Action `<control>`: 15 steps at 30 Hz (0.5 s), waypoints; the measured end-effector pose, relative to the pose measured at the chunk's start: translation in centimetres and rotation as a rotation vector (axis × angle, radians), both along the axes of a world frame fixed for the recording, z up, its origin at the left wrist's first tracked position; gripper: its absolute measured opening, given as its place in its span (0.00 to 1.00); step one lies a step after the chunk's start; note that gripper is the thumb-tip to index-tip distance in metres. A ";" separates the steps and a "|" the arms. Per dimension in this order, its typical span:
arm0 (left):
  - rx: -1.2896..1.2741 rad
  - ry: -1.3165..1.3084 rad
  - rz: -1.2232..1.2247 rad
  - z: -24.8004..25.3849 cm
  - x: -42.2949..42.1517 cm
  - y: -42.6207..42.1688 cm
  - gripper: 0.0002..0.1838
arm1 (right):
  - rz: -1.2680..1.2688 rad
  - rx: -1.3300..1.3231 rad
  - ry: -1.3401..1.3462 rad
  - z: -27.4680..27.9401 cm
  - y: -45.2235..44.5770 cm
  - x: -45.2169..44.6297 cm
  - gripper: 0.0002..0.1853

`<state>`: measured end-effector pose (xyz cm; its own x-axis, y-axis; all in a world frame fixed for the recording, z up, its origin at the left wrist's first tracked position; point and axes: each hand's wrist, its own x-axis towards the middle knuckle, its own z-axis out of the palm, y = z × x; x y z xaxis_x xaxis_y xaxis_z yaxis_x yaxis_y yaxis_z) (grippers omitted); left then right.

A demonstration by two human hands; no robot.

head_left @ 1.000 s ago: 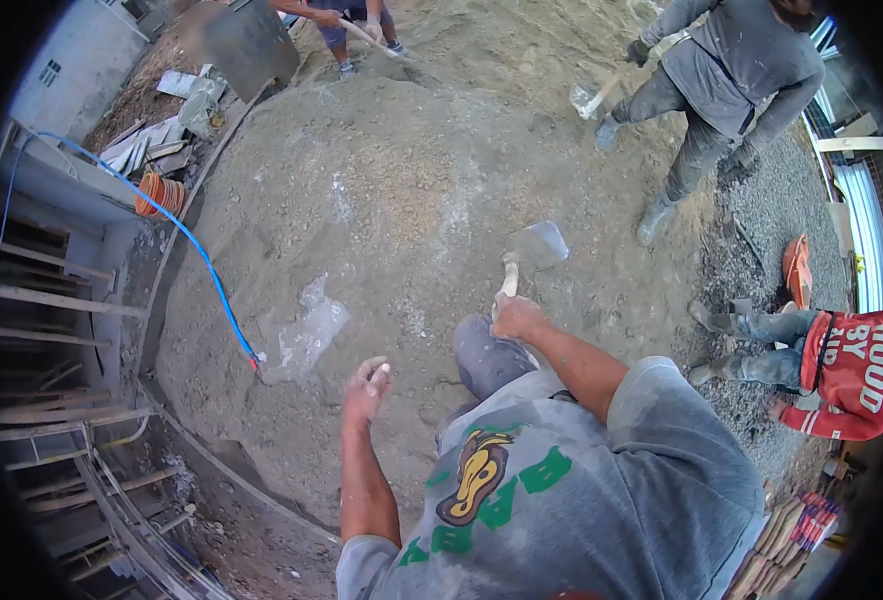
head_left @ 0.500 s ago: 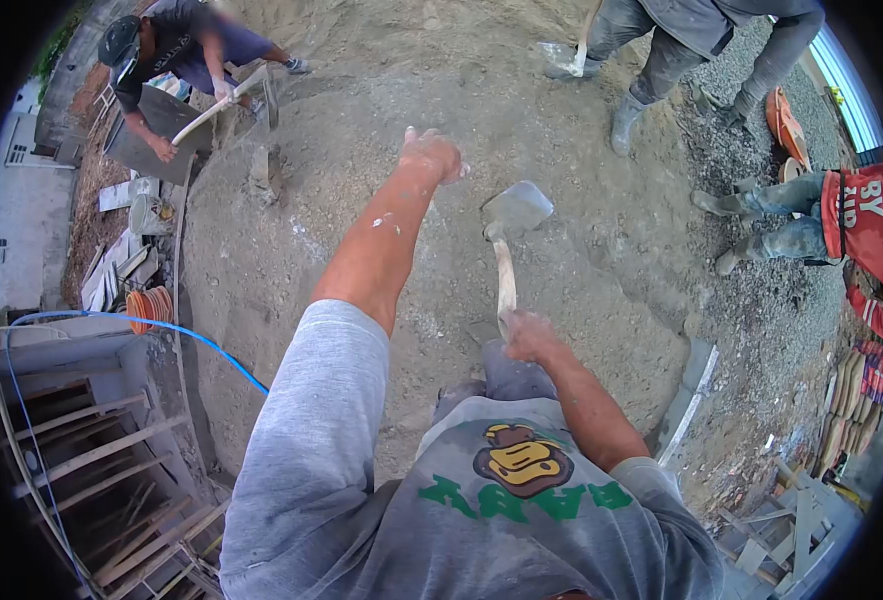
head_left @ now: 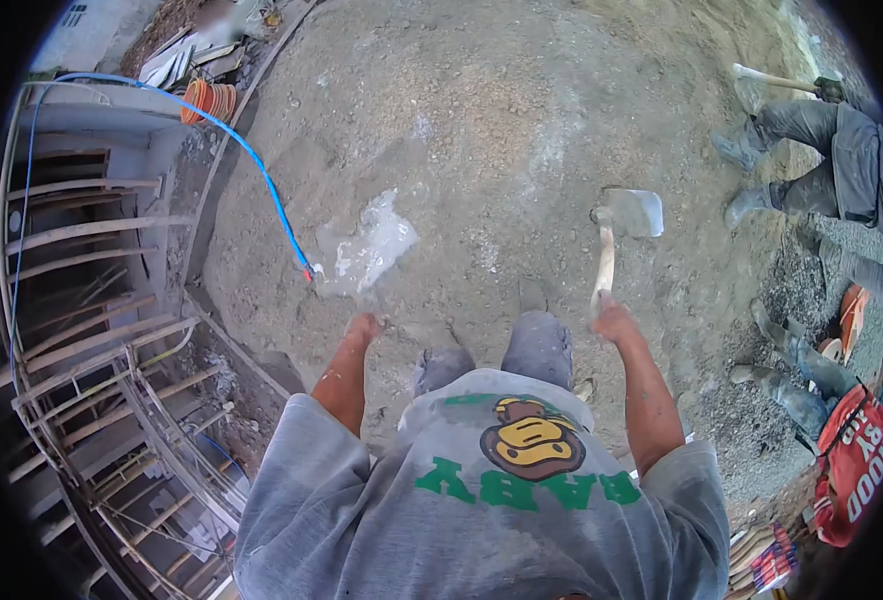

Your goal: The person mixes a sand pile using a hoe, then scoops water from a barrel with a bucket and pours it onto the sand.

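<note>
My right hand (head_left: 614, 320) is closed around the wooden handle of a hoe (head_left: 605, 262). Its flat metal blade (head_left: 637, 212) rests on the grey sand and gravel mix (head_left: 462, 130), pointing away from my legs. My left hand (head_left: 365, 326) hangs low in front of my left knee, apart from the hoe; its fingers are too small and blurred to read. Just beyond that hand lies the red-tipped end of a blue hose (head_left: 284, 215). A pale wet puddle (head_left: 377, 240) spreads beside the hose end.
At the right, a co-worker in grey boots (head_left: 752, 205) holds a long-handled tool (head_left: 777, 78). Another person in a red shirt (head_left: 855, 462) stands behind. To the left, wooden beams and rails (head_left: 92, 235) span a deep opening. A coil of orange tubing (head_left: 208, 101) lies by the edge.
My left hand has drawn back from far forward to near my knee. My view has turned left, bringing the hose end and puddle into sight. My right hand keeps hold of the hoe.
</note>
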<state>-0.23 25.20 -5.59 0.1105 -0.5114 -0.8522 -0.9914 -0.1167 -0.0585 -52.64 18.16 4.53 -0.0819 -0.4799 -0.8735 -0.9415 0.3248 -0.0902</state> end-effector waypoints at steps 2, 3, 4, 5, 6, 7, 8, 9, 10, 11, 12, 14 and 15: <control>0.044 -0.046 0.189 1.1 1.7 6.2 0.28 | 0.018 0.049 0.071 -2.2 -0.1 0.7 0.34; 0.057 -0.053 0.233 1.9 1.3 8.6 0.29 | 0.010 0.052 0.095 -2.9 0.2 1.1 0.34; 0.035 0.000 0.247 0.2 1.9 11.7 0.28 | 0.042 0.067 0.153 -4.7 0.6 1.0 0.33; 0.011 0.054 0.257 -1.9 2.6 14.4 0.28 | 0.070 0.083 0.213 -6.2 1.2 0.9 0.33; -0.006 0.138 0.271 -1.9 2.3 15.4 0.28 | 0.047 0.004 0.276 -5.6 1.9 1.0 0.27; -0.028 0.224 0.287 -1.7 1.8 15.8 0.28 | 0.026 -0.078 0.339 -3.5 2.4 1.6 0.23; -0.014 0.274 0.274 -2.6 2.3 16.3 0.29 | 0.038 -0.013 0.385 0.4 2.5 2.8 0.25; 0.003 0.325 0.257 -3.2 3.3 16.7 0.29 | 0.044 -0.012 0.422 1.9 3.9 2.4 0.23; -0.093 0.332 0.371 -2.1 4.2 16.5 0.27 | 0.055 -0.011 0.476 1.0 5.6 0.3 0.20; -0.192 0.339 0.484 0.2 5.1 15.8 0.26 | 0.052 -0.077 0.467 2.1 7.3 -0.5 0.17; -0.276 0.392 0.616 3.0 6.5 15.0 0.25 | 0.023 -0.122 0.442 0.2 9.7 -3.6 0.15; -0.389 0.454 0.828 4.1 10.3 14.3 0.24 | 0.028 -0.043 0.401 1.0 13.5 -4.4 0.13; -0.413 0.462 0.921 3.8 12.2 15.0 0.22 | 0.009 0.002 0.393 1.9 15.4 -3.6 0.12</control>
